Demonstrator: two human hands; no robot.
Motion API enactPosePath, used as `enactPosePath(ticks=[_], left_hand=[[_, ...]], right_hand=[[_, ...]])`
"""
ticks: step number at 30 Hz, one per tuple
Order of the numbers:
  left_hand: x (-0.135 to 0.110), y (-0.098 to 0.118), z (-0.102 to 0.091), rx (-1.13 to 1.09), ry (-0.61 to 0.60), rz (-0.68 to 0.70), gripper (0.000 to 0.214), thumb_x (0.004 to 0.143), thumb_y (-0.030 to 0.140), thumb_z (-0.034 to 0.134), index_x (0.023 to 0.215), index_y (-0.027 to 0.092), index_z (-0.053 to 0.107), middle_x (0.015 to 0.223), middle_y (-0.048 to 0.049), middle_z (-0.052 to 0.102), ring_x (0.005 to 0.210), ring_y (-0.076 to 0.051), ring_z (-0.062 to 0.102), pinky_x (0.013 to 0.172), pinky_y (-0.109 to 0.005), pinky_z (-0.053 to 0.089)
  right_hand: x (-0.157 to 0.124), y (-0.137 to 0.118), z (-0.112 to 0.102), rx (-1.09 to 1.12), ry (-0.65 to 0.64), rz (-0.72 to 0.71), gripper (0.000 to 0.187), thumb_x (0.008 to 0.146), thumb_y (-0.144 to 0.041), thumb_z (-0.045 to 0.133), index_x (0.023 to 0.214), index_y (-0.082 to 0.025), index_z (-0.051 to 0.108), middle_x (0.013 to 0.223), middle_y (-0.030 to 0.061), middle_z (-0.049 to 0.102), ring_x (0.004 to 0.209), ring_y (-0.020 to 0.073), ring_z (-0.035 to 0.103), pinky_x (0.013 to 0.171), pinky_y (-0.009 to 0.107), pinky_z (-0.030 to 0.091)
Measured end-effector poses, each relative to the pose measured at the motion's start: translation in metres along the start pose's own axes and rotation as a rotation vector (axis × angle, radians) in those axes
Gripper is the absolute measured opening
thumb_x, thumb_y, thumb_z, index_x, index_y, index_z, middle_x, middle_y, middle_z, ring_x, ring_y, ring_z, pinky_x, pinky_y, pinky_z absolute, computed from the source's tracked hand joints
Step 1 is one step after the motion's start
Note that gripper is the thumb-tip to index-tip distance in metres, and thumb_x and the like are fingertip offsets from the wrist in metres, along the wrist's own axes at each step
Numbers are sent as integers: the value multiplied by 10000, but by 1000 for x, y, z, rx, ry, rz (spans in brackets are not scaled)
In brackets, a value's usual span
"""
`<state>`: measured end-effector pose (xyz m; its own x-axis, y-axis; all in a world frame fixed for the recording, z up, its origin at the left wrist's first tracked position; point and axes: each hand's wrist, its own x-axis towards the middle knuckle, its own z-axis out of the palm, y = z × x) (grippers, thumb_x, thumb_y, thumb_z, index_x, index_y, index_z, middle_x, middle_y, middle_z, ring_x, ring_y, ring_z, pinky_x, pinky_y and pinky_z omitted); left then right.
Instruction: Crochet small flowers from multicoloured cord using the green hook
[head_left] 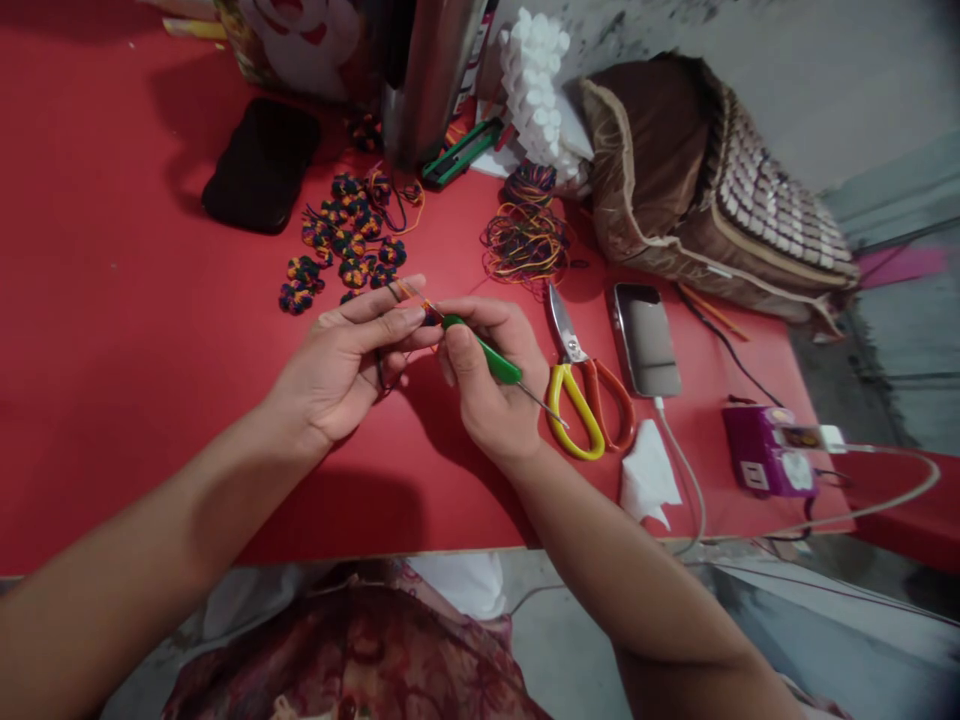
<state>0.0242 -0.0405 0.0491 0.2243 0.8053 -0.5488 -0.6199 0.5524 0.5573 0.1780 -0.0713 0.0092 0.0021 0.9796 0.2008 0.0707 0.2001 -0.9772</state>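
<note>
My right hand (495, 370) grips a crochet hook (491, 360) by its green handle, with a metal end sticking out toward the scissors. The hook's tip meets a small piece of dark and orange yarn (429, 312) pinched in my left hand (352, 360). Yarn runs over my left fingers, and a dark strand hangs below them. Just beyond, several small crocheted flowers (349, 235) in dark and orange yarn lie in a cluster. Behind my right hand rests a loose tangle of multicoloured yarn (529, 240). Scissors (574, 350) with yellow and red handles lie right of that hand.
A dark phone (262, 165) lies at the back left. A metal flask (435, 80), a green cutter (461, 155) and a brown cushion-like bundle (675, 170) stand or lie at the back. At right are a charging phone (646, 340), white tissue (649, 475) and a purple power box (769, 450).
</note>
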Motion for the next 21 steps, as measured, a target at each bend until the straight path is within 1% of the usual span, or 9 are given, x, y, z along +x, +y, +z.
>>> enactPosePath(ticks=[2,3,5,7,9,11,13,18,21], left_hand=[[0,-1,0,-17,3,-14,247,928,-38,708,897,173,834,657,13,752,491,-54,692,405,-73,434],[0,-2,0,-10,-4,-9,243,933,-30,710,905,174,839,641,16,744,447,-43,651,387,-75,412],[1,-2,-2,25,-25,36,223,914,-29,737,907,166,845,627,13,739,414,-39,620,380,-81,408],[2,-2,-4,59,-40,97,198,869,-40,785,882,149,841,660,-1,759,473,-62,687,417,-83,461],[3,-2,-5,76,-46,128,180,839,-44,819,849,136,831,722,-16,785,572,-93,767,486,-87,534],[4,-2,-6,68,-56,129,184,838,-52,818,829,132,826,771,-21,796,645,-110,806,569,-98,598],[4,-2,-6,50,-72,119,207,847,-70,794,820,133,826,799,-21,797,691,-119,825,632,-111,633],[4,0,-6,25,-76,65,291,893,-102,696,854,144,846,827,-16,808,686,-104,818,679,-129,659],[4,1,-6,32,-104,71,309,917,-97,670,896,144,862,819,-26,822,661,-105,811,694,-150,672]], right_hand=[[-1,-3,0,-102,53,-142,253,1080,-493,664,1183,-275,743,1080,53,757,1023,213,749,911,392,654],[-1,-5,0,-142,57,-206,213,1088,-445,664,1168,-271,755,1097,52,772,1040,209,755,947,397,649],[0,-5,0,-168,33,-255,168,1095,-379,662,1166,-269,768,1118,49,791,1059,202,762,988,404,638],[2,-1,0,-114,26,-231,168,1089,-382,677,1178,-269,764,1100,48,797,1026,195,771,968,402,642],[4,3,0,-23,21,-182,207,1073,-436,699,1184,-270,751,1037,42,800,928,183,775,908,390,652],[6,7,0,35,18,-155,249,1057,-484,713,1178,-268,740,958,30,794,819,165,760,840,370,654],[7,7,0,54,23,-143,266,1048,-502,721,1169,-266,736,924,22,786,775,157,748,811,359,648],[6,5,0,49,41,-132,274,1042,-518,722,1157,-270,736,916,23,771,765,161,732,776,352,639],[5,7,-1,33,52,-125,276,1042,-512,724,1177,-272,744,970,37,768,859,176,742,796,350,637]])
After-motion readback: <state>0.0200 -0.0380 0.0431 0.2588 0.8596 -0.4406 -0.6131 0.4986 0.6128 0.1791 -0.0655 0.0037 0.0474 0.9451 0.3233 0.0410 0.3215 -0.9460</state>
